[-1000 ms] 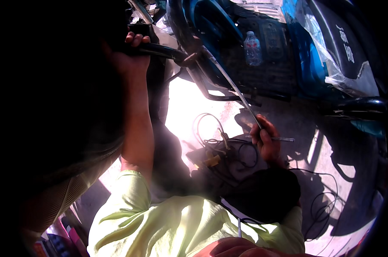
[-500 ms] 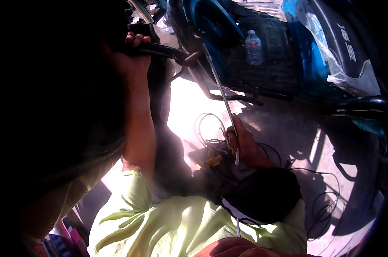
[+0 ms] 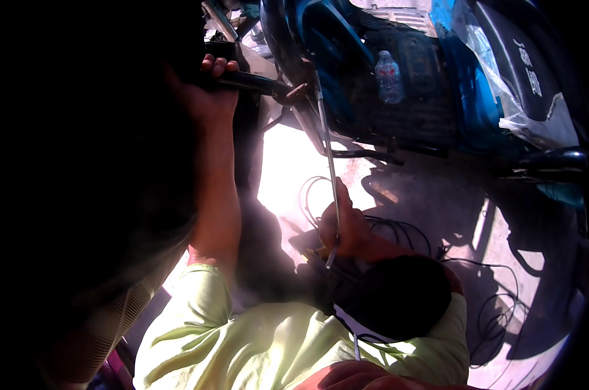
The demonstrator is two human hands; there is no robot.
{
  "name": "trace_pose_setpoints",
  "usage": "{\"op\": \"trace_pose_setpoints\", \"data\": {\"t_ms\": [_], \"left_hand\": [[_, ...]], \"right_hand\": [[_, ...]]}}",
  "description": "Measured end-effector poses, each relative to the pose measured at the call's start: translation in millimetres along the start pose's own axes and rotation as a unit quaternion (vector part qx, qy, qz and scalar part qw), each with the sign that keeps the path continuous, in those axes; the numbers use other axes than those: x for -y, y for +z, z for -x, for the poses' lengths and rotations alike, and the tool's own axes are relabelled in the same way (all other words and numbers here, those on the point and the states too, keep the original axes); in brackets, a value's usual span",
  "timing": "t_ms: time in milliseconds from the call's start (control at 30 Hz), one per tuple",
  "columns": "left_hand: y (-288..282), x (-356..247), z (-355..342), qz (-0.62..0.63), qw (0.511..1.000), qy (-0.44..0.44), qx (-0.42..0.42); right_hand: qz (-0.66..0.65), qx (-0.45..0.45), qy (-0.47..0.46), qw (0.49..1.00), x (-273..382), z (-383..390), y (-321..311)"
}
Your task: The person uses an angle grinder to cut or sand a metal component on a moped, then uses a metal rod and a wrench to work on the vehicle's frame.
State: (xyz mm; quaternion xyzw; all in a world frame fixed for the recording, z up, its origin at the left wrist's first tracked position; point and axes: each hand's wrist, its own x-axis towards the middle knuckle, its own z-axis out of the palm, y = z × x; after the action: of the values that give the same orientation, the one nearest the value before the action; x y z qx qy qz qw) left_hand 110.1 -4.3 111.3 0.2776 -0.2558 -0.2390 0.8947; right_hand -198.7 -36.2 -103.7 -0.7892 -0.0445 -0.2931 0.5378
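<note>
My left hand point(image 3: 210, 88) is wrapped round the end of a black bar point(image 3: 252, 82), its fingertips showing over the top. The bar runs right to a rusty joint point(image 3: 293, 94) on a dark tubular frame. My right hand point(image 3: 346, 227) is closed on the lower part of a long, thin metal rod point(image 3: 329, 140). The rod stands nearly upright in the picture, its thicker upper end against the frame near the joint. Below the hand, its bent lower tip sticks out. A dark rounded shape point(image 3: 398, 299) hides part of my right forearm.
A blue scooter body point(image 3: 473, 84) with a black seat point(image 3: 528, 65) in torn clear plastic stands to the right. On its footboard lies a clear plastic bottle point(image 3: 388, 77). Black cables point(image 3: 499, 312) coil on the floor. Deep shadow hides the left side.
My right hand has moved left, swinging the rod's lower end left with it. The rod now stands steeper. My left hand keeps its grip on the bar; the view has shifted slightly.
</note>
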Motion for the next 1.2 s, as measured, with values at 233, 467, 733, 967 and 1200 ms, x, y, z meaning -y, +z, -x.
{"op": "trace_pose_setpoints", "data": {"t_ms": [233,467,733,967,1200], "left_hand": [[-4,5,-3,0.021,1.0,-0.007,0.006],[2,7,1,0.02,1.0,0.006,-0.009],[-8,5,-2,0.008,1.0,0.023,-0.006],[14,13,2,-0.005,0.996,0.037,-0.076],[6,10,0,-0.011,0.999,0.017,-0.033]], "right_hand": [[0.176,0.039,0.106,0.978,33,-6,-79],[0.244,0.032,0.069,0.967,41,2,-120],[0.289,0.005,-0.02,0.957,71,-35,-223],[0.343,0.023,-0.075,0.936,40,-9,-171],[0.256,-0.038,-0.007,0.966,-20,-1,-49]]}}
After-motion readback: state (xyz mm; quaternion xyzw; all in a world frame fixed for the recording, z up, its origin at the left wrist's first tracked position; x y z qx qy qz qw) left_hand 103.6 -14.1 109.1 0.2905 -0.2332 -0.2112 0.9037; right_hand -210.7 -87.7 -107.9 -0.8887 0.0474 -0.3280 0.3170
